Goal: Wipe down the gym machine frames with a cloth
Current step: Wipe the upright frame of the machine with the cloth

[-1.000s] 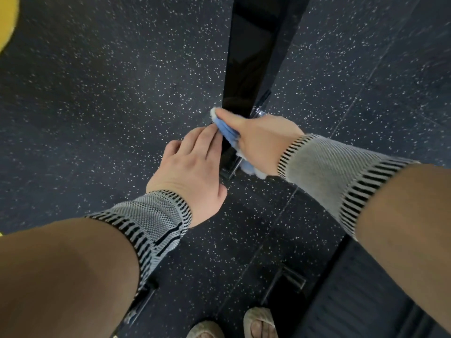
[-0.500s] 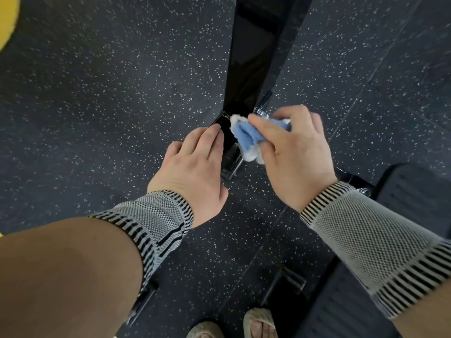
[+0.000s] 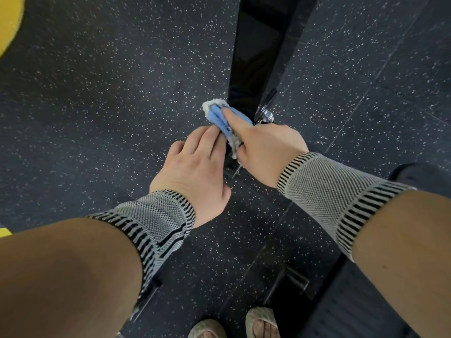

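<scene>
Speckled floor (image 3: 97, 118); blue/white cloth (image 3: 220, 119) (bunched, R hand (image 3: 266, 152)).

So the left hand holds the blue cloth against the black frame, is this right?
Not quite: the head view shows the right hand gripping the blue cloth against the black frame. The left hand only rests beside it, fingers straight.

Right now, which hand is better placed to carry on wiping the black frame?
The right hand: it already grips the blue cloth against the black frame. The left hand lies open, with only its fingertips at the cloth.
</scene>
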The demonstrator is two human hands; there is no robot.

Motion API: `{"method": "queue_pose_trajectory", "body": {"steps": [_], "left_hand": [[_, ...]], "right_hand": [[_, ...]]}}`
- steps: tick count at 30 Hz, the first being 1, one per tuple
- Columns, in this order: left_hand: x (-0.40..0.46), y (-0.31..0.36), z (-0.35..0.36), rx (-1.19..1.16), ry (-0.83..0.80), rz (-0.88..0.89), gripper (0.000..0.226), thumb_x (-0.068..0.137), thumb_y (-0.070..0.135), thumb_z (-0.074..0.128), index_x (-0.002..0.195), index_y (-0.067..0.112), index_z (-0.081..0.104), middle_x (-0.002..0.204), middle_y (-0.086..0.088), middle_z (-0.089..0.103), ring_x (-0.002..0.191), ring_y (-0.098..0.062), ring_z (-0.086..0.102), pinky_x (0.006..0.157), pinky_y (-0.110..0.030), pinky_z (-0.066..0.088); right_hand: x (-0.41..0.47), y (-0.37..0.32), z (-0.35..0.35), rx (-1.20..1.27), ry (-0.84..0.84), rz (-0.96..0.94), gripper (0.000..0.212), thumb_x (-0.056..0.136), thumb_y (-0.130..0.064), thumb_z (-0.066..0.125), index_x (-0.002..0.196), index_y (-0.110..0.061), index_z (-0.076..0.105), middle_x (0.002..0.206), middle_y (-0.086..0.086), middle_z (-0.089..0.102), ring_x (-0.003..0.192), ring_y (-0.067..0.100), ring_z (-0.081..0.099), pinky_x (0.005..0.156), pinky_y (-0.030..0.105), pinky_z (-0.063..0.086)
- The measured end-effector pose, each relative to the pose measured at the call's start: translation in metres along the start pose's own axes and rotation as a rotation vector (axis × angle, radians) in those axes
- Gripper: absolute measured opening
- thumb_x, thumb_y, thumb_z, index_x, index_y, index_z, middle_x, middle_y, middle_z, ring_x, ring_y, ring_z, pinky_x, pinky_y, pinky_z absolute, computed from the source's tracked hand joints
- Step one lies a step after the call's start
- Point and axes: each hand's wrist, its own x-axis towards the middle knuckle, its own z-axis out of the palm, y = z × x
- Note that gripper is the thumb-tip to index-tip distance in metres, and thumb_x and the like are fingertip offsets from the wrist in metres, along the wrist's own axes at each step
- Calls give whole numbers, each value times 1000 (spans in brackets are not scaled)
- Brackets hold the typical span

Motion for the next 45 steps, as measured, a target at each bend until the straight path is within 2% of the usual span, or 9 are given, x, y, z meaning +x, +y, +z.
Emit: {"method": "queue_pose_trajectory", "body": {"steps": [4,10,21,24,28,31,36,42,45], "left_hand": [[-2,2,-1,4,7,11,89,85,50,45,151,14,-3,155,3,-2,143,-17,1,117,-38,15],[-1,1,-1,9,-3,3,85,87,48,42,151,14,-2,156,2,0,145,-18,0,118,-38,12],[-1,1,-2,24,-14,7,85,86,48,42,151,14,0,156,1,0,145,-19,1,117,-39,13],[-1,0,-1,17,-8,22,89,87,49,44,151,12,-5,156,2,-6,143,-17,-1,117,-39,15],[-2,-1,1,27,-1,31,91,87,50,43,152,10,-6,157,2,-9,144,-18,-1,116,-39,17],[-1,0,0,7,-16,27,89,87,50,44,152,12,-5,157,3,-10,145,-19,-3,116,-39,15],[-1,0,1,4,16,30,85,85,49,44,150,14,2,154,1,-2,143,-17,0,116,-37,16],[-1,0,-2,25,-15,11,78,85,46,43,148,13,12,154,-2,7,144,-20,4,117,-38,15],[-1,2,-3,21,-18,-5,80,84,46,43,149,14,9,154,0,5,144,-19,3,117,-38,15]], "right_hand": [[-27,17,0,64,-79,56,60,100,-29,35,147,-45,2,68,-3,58,57,18,57,57,32,53],[7,3,-8,145,-63,7,61,99,-29,37,143,-55,4,82,-1,61,65,19,60,62,32,55],[6,6,-7,138,-72,-8,55,100,-32,33,144,-52,7,74,-3,59,59,15,58,56,29,51],[-30,20,3,102,-81,92,47,100,-27,35,142,-45,25,66,-2,62,56,18,62,57,37,58],[-62,19,19,256,217,151,42,96,-25,37,135,-26,51,49,-4,51,41,17,47,49,36,51],[-50,10,18,329,431,49,48,90,-25,35,134,-21,54,48,-6,47,37,10,35,42,29,43],[-16,7,10,99,16,23,57,99,-27,32,151,-37,10,64,-6,53,56,13,53,56,29,46],[22,0,-20,108,-134,-70,25,93,-23,52,112,-35,42,81,-1,59,65,13,54,50,27,43],[7,7,-13,283,-181,32,37,96,-28,49,125,-46,36,73,-6,61,55,11,61,50,30,52]]}}
